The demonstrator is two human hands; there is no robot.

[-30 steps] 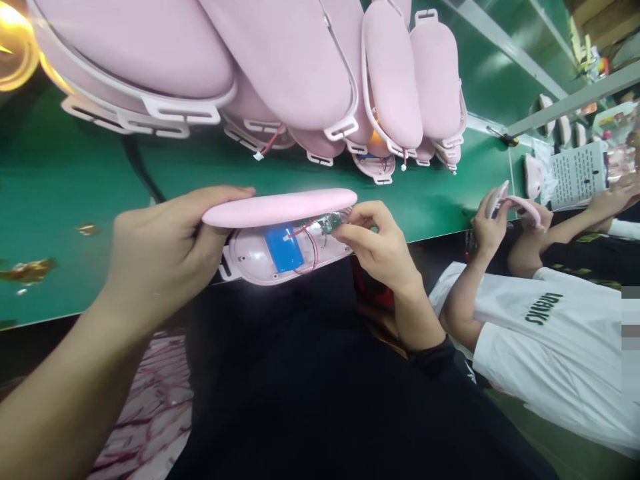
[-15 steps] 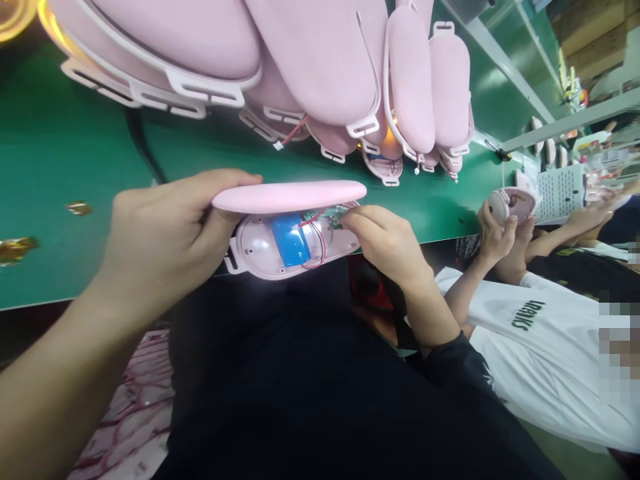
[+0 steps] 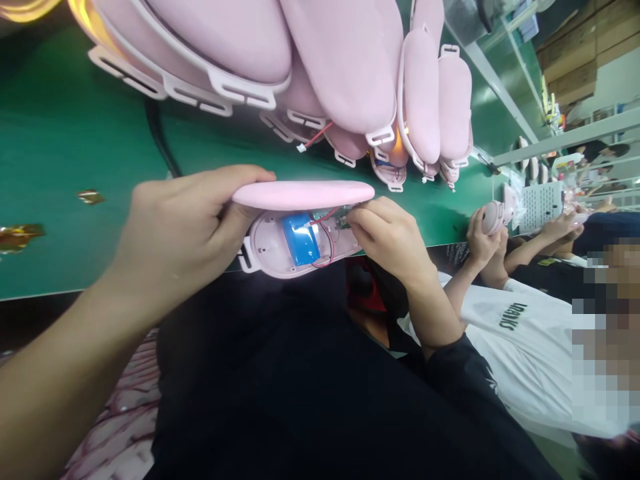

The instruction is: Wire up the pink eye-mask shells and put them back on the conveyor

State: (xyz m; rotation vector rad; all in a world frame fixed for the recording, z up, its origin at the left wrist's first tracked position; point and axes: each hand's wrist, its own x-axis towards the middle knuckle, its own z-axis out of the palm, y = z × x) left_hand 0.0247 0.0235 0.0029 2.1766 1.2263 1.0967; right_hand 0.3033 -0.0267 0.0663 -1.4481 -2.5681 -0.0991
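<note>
My left hand [image 3: 175, 233] grips an opened pink device at the edge of the green bench [image 3: 60, 173]. Its soft pink cover [image 3: 303, 194] is lifted above the white-pink lower shell [image 3: 270, 257]. Inside the shell lie a blue battery [image 3: 301, 244], thin red wires and a small green circuit board [image 3: 341, 217]. My right hand [image 3: 393, 237] has its fingertips pinched at the circuit board end of the shell, holding that end.
Several finished pink devices [image 3: 350, 60] with white strap loops lie piled on the bench behind. A black cable [image 3: 160, 143] runs across the bench. To the right a person in a white shirt [image 3: 530, 347] holds a pink device [image 3: 493, 215].
The view has shifted, so the device and both hands sit slightly further right in frame. My right fingertips have closed in tighter on the circuit board end.
</note>
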